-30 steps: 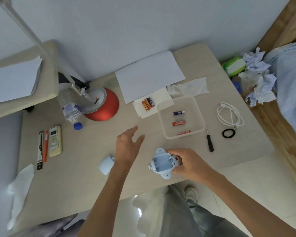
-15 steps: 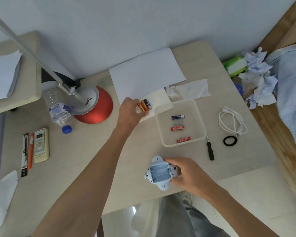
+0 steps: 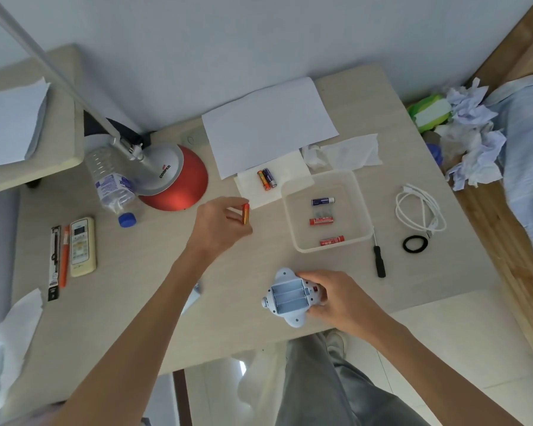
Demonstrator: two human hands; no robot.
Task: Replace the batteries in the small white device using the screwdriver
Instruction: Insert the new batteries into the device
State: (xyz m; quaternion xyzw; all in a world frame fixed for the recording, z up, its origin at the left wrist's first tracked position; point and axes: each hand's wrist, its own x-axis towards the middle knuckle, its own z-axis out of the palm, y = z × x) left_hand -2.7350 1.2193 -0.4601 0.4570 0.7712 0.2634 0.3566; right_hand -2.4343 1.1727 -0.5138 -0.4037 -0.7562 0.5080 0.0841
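Observation:
The small white device (image 3: 286, 298) lies near the table's front edge with its back up and three battery slots open and bare. My right hand (image 3: 336, 298) grips its right side. Above the table my left hand (image 3: 220, 224) pinches an orange battery (image 3: 246, 213) between thumb and fingers. Two more batteries (image 3: 266, 178) lie on a white tissue behind it. A clear tray (image 3: 356, 192) to the right holds three batteries, one blue and two red. The black-handled screwdriver (image 3: 378, 258) lies right of the tray.
A red-based desk lamp (image 3: 174, 182) and a plastic bottle (image 3: 113, 182) stand at the back left. A remote (image 3: 82, 245) and pens lie at the left. A white cable (image 3: 419, 207), a black ring (image 3: 415, 243) and white paper (image 3: 268, 124) are also on the table.
My left hand reached to the batteries on the tissue, took the orange one and has drawn back toward me with it. My right hand stays on the device.

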